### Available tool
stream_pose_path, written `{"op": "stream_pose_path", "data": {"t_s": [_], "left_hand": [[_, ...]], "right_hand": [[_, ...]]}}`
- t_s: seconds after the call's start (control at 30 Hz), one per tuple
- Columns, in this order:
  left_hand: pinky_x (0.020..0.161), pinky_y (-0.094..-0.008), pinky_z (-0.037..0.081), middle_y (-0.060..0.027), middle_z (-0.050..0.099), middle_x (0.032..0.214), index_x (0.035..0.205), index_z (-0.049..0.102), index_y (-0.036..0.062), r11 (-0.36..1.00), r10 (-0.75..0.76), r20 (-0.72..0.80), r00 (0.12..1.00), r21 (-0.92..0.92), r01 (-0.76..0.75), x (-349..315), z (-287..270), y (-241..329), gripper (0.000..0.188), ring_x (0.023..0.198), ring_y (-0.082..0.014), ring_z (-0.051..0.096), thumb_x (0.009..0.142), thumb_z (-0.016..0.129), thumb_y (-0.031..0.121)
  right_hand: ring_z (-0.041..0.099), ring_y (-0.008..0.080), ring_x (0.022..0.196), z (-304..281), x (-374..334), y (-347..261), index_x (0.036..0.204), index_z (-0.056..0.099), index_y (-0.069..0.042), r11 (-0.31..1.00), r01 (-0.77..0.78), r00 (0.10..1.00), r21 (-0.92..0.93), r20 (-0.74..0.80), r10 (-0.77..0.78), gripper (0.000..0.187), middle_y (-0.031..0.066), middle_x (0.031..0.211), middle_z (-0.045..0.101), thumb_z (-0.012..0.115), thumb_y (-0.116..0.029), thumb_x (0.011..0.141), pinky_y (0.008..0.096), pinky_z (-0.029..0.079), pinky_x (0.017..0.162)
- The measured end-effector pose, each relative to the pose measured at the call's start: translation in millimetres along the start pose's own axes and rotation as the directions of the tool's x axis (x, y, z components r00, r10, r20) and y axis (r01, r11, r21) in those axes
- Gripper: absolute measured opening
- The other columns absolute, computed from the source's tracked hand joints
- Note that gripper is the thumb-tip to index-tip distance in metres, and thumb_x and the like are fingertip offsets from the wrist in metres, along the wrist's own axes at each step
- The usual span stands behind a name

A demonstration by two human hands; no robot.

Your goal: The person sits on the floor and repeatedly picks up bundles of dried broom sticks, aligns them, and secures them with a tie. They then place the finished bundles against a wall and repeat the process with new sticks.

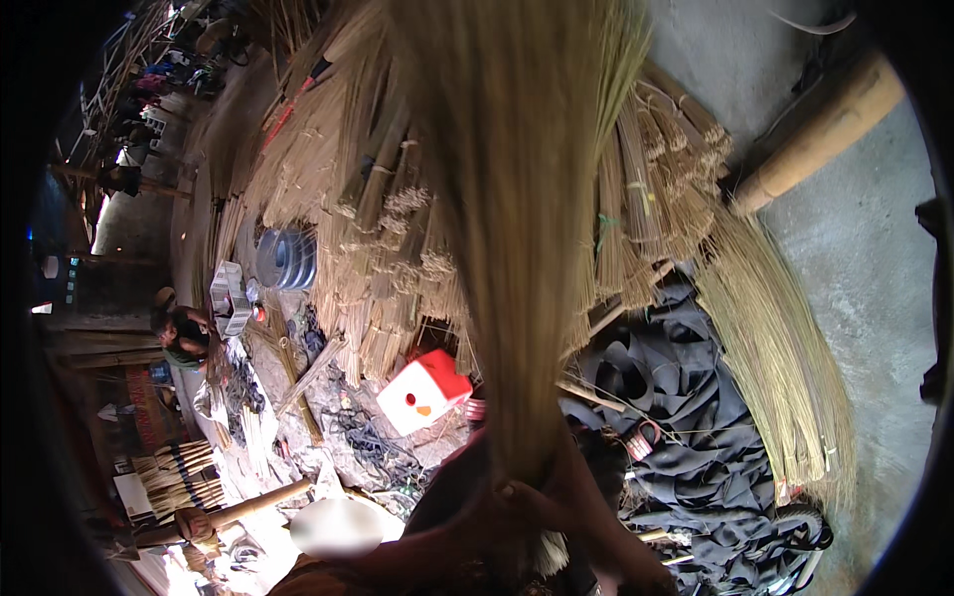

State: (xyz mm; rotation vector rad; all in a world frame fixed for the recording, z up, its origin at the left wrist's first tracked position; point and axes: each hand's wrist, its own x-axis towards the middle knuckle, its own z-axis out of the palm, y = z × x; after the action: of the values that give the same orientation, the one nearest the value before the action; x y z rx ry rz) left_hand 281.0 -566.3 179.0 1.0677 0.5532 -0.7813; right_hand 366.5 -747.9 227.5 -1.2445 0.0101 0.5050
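Observation:
A large bundle of long dry broom grass (522, 268) stands up in front of me, its stalks fanning out wide toward the top and slightly blurred. My right hand (568, 502) is closed around its narrow lower end, with the thumb lying across the front. My left hand (482, 526) comes in from the lower left and meets the bundle at the same narrow part. Its fingers are dark and partly hidden, but they look wrapped round the stalks. A pale stub of the bundle shows just below the hands.
Tied grass bundles (397, 214) are heaped behind. Black rubber sheets (686, 397) lie to the right beside a long grass bundle (775, 348) and a bamboo pole (825, 134). A red-and-white plastic container (422, 395) and blue round tubs (286, 260) stand leftward. Another person (184, 333) sits far left.

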Motion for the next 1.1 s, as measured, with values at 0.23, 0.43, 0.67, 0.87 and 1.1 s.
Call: {"op": "stream_pose_path", "data": {"t_s": [0.23, 0.43, 0.67, 0.87, 1.1], "left_hand": [[0.099, -0.0370, 0.053, -0.0136, 0.062, 0.129, 0.148, 0.038, 0.0044, 0.609, 0.405, -0.143, 0.903, 0.779, -0.150, 65, -98, 359, 0.073, 0.117, -0.0221, 0.064, 0.091, 0.079, 0.024], [0.122, -0.0415, 0.031, -0.0192, 0.031, 0.165, 0.161, 0.028, 0.0040, 0.003, 0.824, 0.144, 0.549, 0.966, -0.259, 147, -78, 399, 0.083, 0.151, -0.0307, 0.034, 0.101, 0.064, 0.047], [0.109, -0.0412, 0.045, -0.0175, 0.064, 0.129, 0.126, 0.062, 0.0010, 0.053, -0.023, 0.364, 0.931, 0.930, -0.363, 165, 49, 24, 0.035, 0.125, -0.0349, 0.060, 0.109, 0.047, 0.028], [0.084, -0.0382, 0.057, -0.0079, 0.076, 0.101, 0.112, 0.072, 0.0076, 0.518, -0.535, 0.489, 0.689, 0.834, -0.191, 45, 158, -224, 0.022, 0.093, -0.0252, 0.074, 0.095, 0.073, 0.021], [0.067, -0.0438, 0.048, 0.0003, 0.070, 0.075, 0.097, 0.073, 0.0150, 0.316, -0.221, 0.667, 0.712, 0.740, -0.595, 37, 198, -265, 0.011, 0.071, -0.0255, 0.067, 0.090, 0.076, 0.022]], "right_hand": [[0.053, 0.0397, 0.136, 11, 43, -26, 0.162, 0.021, -0.002, 0.942, 0.226, 0.947, -0.250, -0.172, -0.273, 0.088, 0.0264, 0.153, 0.045, 0.072, -0.026, 0.095, 0.0491, 0.042, 0.113], [0.061, 0.0386, 0.125, -70, -17, 92, 0.151, 0.041, -0.002, 0.821, -0.243, 0.865, -0.517, -0.499, -0.058, 0.063, 0.0247, 0.142, 0.055, 0.066, -0.030, 0.100, 0.0453, 0.051, 0.102], [0.059, 0.0495, 0.121, -223, -141, 225, 0.146, 0.044, -0.002, 0.653, -0.625, 0.589, -0.427, -0.807, 0.036, 0.068, 0.0308, 0.133, 0.058, 0.066, -0.042, 0.096, 0.0527, 0.049, 0.103], [0.056, 0.0443, 0.127, -356, -247, 273, 0.140, 0.050, 0.000, 0.534, -0.832, 0.301, -0.152, -0.932, 0.202, 0.063, 0.0293, 0.133, 0.060, 0.066, -0.042, 0.096, 0.0480, 0.047, 0.106], [0.045, 0.0330, 0.141, -474, -318, 289, 0.151, 0.037, -0.009, 0.241, -0.968, 0.001, 0.068, -0.961, 0.278, 0.085, 0.0150, 0.150, 0.045, 0.080, -0.037, 0.084, 0.0491, 0.047, 0.109]]}}
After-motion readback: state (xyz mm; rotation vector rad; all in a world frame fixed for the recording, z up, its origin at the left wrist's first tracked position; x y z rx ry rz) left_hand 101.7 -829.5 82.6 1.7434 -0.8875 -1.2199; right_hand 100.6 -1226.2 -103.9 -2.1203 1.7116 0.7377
